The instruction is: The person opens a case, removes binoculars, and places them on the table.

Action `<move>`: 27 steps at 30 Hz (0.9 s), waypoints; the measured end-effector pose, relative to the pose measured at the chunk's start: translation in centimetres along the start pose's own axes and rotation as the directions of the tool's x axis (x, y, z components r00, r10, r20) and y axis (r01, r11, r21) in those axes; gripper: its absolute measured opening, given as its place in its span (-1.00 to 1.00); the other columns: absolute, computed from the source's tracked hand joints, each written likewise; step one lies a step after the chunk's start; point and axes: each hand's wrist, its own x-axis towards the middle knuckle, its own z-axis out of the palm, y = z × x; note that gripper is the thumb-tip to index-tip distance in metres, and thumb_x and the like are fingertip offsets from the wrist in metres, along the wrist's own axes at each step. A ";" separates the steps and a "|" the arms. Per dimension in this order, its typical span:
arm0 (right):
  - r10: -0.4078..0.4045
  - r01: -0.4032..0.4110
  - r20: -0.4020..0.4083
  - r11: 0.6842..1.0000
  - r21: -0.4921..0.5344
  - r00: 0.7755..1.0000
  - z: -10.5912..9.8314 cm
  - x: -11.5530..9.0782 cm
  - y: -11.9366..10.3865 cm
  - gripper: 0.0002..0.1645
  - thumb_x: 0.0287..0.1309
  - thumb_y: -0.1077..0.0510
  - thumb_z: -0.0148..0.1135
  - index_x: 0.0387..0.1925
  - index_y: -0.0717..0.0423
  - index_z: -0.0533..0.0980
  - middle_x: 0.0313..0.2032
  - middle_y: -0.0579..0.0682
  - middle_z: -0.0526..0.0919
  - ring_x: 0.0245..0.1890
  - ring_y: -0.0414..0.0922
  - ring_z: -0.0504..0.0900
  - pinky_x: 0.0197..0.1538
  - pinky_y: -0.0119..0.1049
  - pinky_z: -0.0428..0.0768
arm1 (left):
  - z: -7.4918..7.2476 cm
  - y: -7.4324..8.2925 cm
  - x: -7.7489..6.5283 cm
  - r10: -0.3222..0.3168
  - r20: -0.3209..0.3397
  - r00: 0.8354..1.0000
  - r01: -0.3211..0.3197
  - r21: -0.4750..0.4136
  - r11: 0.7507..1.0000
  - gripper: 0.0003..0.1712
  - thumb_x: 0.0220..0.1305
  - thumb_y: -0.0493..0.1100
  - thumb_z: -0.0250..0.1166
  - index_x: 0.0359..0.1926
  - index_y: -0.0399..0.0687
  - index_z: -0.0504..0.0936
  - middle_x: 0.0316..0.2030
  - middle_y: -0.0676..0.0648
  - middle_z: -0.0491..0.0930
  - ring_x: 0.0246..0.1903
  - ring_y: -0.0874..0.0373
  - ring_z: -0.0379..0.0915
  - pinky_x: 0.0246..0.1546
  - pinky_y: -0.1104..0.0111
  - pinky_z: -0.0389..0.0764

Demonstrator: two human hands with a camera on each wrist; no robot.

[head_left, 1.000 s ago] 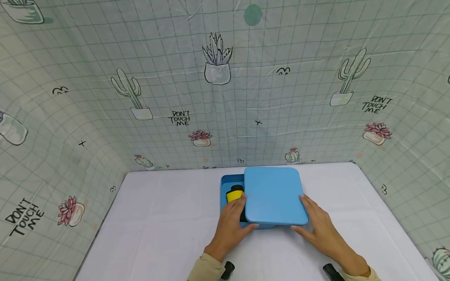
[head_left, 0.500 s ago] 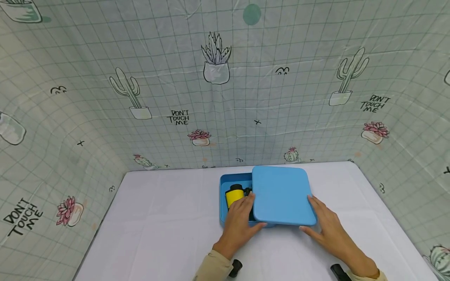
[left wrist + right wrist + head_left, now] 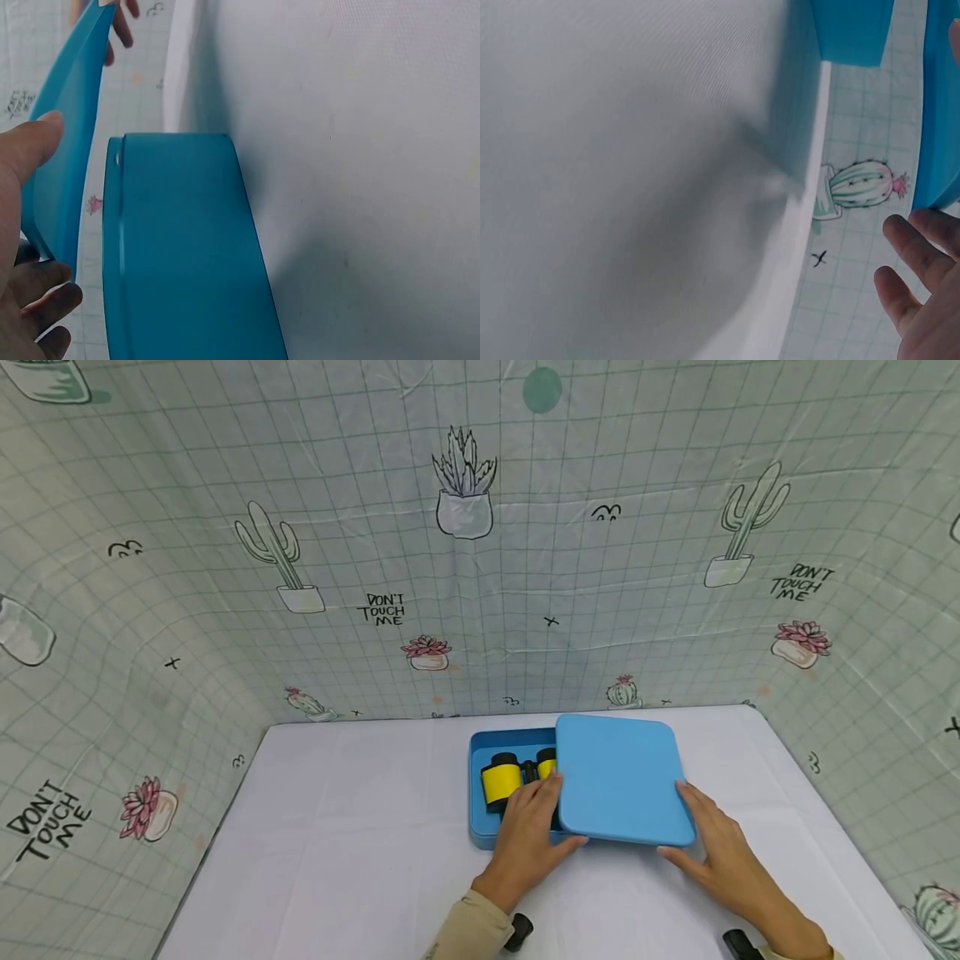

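Note:
A blue lid (image 3: pixel 622 781) with rounded corners is held level between both hands, raised off the blue box (image 3: pixel 477 827) and shifted to its right. My left hand (image 3: pixel 525 839) grips the lid's left edge, thumb at the front corner. On the opposite edge, my right hand (image 3: pixel 723 856) grips the lid. In the left wrist view, a gap shows between the lid (image 3: pixel 64 150) and the box's side (image 3: pixel 184 247). Yellow and black binoculars (image 3: pixel 501 782) lie inside the box. The lid and left hand hide their right part.
The box stands on a white-covered table (image 3: pixel 352 827), near its back edge. Behind and at the sides hangs a gridded cloth (image 3: pixel 525 577) with printed cacti. Black wrist devices (image 3: pixel 519 932) sit at both sleeves.
Both hands have carried the lid to the right, exposing more of the box. More of the binoculars now shows, including part of the second barrel. The box has stayed in place.

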 end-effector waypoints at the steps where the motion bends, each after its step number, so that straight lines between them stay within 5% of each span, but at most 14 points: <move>1: -0.002 0.002 -0.001 1.000 -0.004 1.000 -0.1 -0.1 0.1 0.27 -0.03 0.08 0.70 0.59 0.30 0.17 0.41 0.49 0.35 0.27 0.52 0.43 0.07 0.42 0.43 | 0.1 0.1 0.0 0.001 0.003 1.000 -0.001 0.000 1.000 0.09 0.22 0.22 0.56 0.59 -0.16 0.30 0.51 -0.09 0.42 0.39 0.01 0.39 0.45 0.08 0.42; 27: -0.027 0.026 -0.017 0.997 -0.073 0.999 -1.6 -1.9 2.8 0.29 -0.04 -0.01 0.70 0.60 0.28 0.18 0.38 0.49 0.40 0.23 0.49 0.46 0.14 0.34 0.40 | 1.8 2.3 1.1 0.019 0.051 0.999 -0.019 -0.001 1.000 0.09 0.26 0.25 0.51 0.61 -0.13 0.27 0.55 -0.10 0.35 0.42 0.03 0.37 0.46 0.17 0.42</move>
